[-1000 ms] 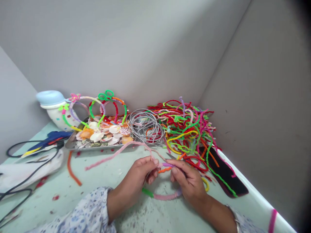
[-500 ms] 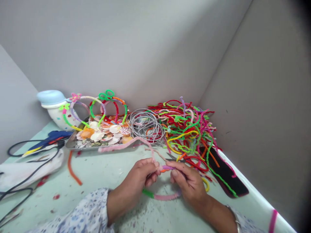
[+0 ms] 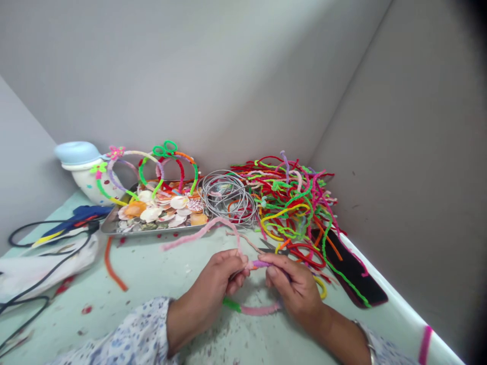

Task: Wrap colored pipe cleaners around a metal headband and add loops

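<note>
My left hand (image 3: 215, 279) and my right hand (image 3: 291, 286) meet over the pale green table, and both pinch a pink chenille stem (image 3: 201, 233). Its long free end arches up and to the left, towards the tray. Below my fingers hangs a pink and green chenille loop (image 3: 258, 309), and a short purple piece (image 3: 262, 264) shows between my hands. Just past my right fingertips, a small pair of scissors (image 3: 272, 248) lies with its blades partly hidden by the pile's edge.
A metal tray of seashells (image 3: 152, 213) sits behind a row of chenille headbands (image 3: 171, 165). A grey wire coil (image 3: 228, 197) and a heap of chenille stems (image 3: 292, 203) lie to the right. A blue glue gun (image 3: 79, 218) and its black cord lie at the left.
The free pink end has swung up and to the right, and its tip now sits closer to my hands. The scissors show more fully past my right hand.
</note>
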Available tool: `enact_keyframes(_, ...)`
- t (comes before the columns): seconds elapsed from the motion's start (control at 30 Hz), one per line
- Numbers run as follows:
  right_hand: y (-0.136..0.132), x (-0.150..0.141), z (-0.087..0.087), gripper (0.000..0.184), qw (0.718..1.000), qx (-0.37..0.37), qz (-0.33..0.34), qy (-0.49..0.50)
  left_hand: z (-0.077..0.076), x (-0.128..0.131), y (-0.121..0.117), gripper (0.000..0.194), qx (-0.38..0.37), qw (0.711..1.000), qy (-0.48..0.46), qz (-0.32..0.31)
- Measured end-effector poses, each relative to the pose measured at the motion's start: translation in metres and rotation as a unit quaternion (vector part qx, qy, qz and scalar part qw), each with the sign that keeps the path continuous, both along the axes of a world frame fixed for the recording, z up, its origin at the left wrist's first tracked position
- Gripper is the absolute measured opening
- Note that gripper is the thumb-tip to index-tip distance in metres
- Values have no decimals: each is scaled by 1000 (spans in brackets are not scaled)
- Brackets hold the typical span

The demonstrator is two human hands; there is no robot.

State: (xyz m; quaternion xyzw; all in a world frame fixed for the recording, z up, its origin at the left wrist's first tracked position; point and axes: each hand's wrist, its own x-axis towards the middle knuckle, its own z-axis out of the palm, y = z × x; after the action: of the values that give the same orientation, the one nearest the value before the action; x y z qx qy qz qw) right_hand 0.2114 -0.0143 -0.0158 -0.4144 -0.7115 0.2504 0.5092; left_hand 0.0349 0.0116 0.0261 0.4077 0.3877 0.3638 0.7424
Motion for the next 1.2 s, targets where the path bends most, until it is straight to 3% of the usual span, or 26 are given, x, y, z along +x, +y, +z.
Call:
enact_keyframes(0.33,2,-1,-2,24,996,-81,-23,32,-4,1,2,28,14,1000,25,13)
enact_keyframes(0.83,0,0,-2,26,1000,-9,-9,9,3,1,-1,24,-6,1000,21,-1)
enact_keyframes(1.07,1,-1,-2,25,997,-66,-19,32,-1,1,0,30,21,997,68,25)
enact_keyframes(1.2,2,-2,-3,26,992,-105,-32,63,-3,0,1,31,94,990,95,52)
